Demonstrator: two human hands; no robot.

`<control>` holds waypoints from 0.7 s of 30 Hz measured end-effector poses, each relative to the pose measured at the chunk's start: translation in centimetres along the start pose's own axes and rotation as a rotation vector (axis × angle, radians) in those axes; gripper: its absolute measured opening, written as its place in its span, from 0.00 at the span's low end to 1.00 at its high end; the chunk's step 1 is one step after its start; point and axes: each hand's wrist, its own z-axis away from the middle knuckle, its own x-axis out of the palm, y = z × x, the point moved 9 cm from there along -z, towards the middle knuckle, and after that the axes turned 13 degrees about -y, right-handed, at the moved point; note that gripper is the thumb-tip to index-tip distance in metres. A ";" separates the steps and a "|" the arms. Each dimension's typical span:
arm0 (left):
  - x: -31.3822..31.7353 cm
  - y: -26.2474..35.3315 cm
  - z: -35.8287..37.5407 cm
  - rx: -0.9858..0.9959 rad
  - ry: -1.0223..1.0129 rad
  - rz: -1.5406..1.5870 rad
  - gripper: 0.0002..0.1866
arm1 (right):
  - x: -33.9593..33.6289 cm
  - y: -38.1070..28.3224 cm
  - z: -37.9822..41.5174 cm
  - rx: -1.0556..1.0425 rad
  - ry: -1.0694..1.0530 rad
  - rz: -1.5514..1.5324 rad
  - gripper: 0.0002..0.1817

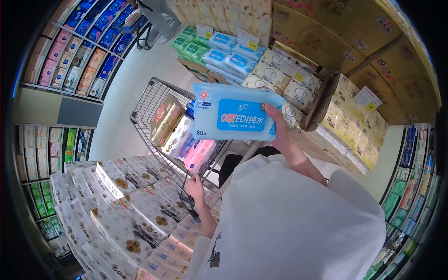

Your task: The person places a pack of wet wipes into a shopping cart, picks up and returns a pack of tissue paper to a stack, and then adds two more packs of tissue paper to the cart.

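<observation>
Shelves of packaged goods (86,46) curve away on the far left of the left hand (194,185), with pale-wrapped packs (149,205) stacked just beside its forearm. That hand is low, its fingers curled in near the pink pack (199,155) and the wire cart (134,114); I cannot tell whether it has hold of the cart. Its bent arm looks best kept loose and close, clear of the wire.

Up and to the right of it, the blue wipes pack (240,114) is raised over the cart's near side, label facing up. Being soft and held by one end, it likely wants a firm, even pinch, with the wrist level so the free end doesn't sag; squeezing harder would probably just crumple the film. The right hand (278,127) is partly closed around the pack's right end, thumb on the front, other fingers mostly hidden behind, forearm angling up from the lower right. Beyond its right side, yellow cartons (350,126) are stacked.
</observation>
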 end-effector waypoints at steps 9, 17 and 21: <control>-3.3 -1.4 -6.0 0.118 0.021 0.013 0.20 | 3.9 1.3 -2.8 -0.118 0.069 0.008 0.32; -4.4 -3.6 -10.0 0.257 0.014 0.101 0.18 | 6.1 3.4 -3.3 -0.205 0.196 0.046 0.34; -4.8 -4.5 -11.2 0.226 -0.032 0.041 0.21 | 6.6 5.2 -2.9 -0.173 0.210 -0.080 0.34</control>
